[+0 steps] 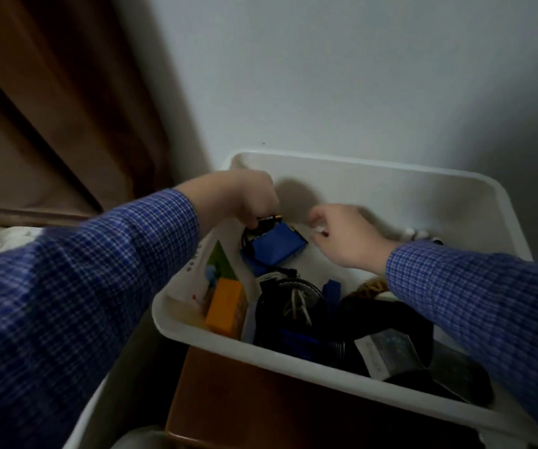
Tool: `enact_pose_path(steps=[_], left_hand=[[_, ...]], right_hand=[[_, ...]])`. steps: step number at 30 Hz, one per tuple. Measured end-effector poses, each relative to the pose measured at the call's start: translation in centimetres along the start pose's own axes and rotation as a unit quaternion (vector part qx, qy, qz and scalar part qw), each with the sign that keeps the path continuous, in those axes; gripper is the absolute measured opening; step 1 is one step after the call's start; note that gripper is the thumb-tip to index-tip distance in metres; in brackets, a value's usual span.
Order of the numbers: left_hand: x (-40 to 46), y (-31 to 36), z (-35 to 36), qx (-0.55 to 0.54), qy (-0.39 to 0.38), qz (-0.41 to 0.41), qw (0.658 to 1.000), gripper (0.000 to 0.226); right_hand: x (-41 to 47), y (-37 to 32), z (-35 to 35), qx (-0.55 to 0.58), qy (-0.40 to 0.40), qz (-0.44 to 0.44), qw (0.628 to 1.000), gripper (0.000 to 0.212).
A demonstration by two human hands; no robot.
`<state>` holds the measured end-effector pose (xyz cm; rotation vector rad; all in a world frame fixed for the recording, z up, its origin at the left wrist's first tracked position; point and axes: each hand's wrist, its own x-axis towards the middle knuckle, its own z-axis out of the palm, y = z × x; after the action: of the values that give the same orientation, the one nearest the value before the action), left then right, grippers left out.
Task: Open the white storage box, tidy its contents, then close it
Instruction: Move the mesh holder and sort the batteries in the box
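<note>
Head view, looking down past two checked blue sleeves into the white storage box (374, 166), which stands open against a pale wall with no lid in sight. The left hand (245, 196) is curled down at the far left corner of the box, its fingers closed on the black wiring and small connector at the top of a blue battery pack (275, 243); the pack hangs or rests directly under that grip, tilted, with its lower end among the other contents. The right hand (345, 234) is just to the right of the pack, fingers bent loosely toward it. Blur hides whether they pinch something small and white or hold nothing, so that grip cannot be told.

Nearer the camera than the left hand's grip, an orange carton (225, 307) leans against the left wall of the box beside a white printed bag (202, 264). Below the pack lies a round black object (290, 306) with pale cords across it, and further right sit dark items and a silvery packet (387, 348). A coil of brown cord (371, 286) shows under the right wrist.

Judging by this, opening is done and tidying is under way, with the contents jumbled. Sorting the rest and fitting the lid remain.
</note>
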<state>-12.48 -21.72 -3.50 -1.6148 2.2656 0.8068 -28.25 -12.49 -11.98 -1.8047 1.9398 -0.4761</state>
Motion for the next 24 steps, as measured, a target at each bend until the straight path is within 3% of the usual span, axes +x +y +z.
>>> enact_pose_path(steps=[5, 10, 16, 20, 24], left_hand=[[0.7, -0.9, 3.4, 0.132, -0.001, -0.014, 0.991, 0.018], [1.3, -0.6, 4.1, 0.168, -0.129, -0.009, 0.977, 0.014], [1.0, -0.3, 3.8, 0.204, -0.178, 0.025, 0.962, 0.036], [0.9, -0.2, 4.2, 0.258, -0.211, 0.042, 0.942, 0.050], [0.8, -0.3, 4.3, 0.321, -0.229, 0.072, 0.916, 0.060]], right_hand=[[1.1, -1.9, 2.2, -0.052, -0.022, 0.002, 0.998, 0.015], [1.8, -1.8, 3.7, -0.029, -0.051, 0.038, 0.998, 0.029], [2.2, -1.0, 3.4, -0.023, -0.061, 0.054, 0.996, 0.014], [1.8, -0.2, 3.3, -0.037, -0.105, 0.056, 0.992, 0.034], [1.3, 0.4, 3.4, -0.055, -0.040, 0.059, 0.996, 0.018]])
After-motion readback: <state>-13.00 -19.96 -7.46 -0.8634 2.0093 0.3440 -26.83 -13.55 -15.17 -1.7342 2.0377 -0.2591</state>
